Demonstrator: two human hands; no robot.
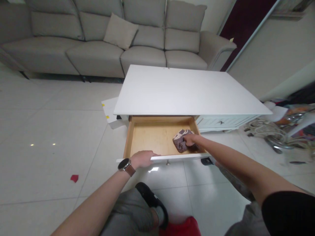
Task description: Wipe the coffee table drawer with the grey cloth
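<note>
Head view: right hand (190, 140) presses cloth (180, 141) inside drawer (150, 135).

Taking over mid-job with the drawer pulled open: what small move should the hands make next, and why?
Probably sweep the right hand and its cloth leftward across the drawer. The cloth sits in the right front corner, with bare wood floor to its left. The left hand grips the front edge, steadying the drawer.

A grey sectional sofa (103, 36) with a loose cushion (120, 31) stood behind the white worktop (187, 90) on a glossy pale tiled floor (49, 131), where a red scrap (74, 178) lay and clutter (283, 131) was heaped by the right wall (275, 49).
</note>
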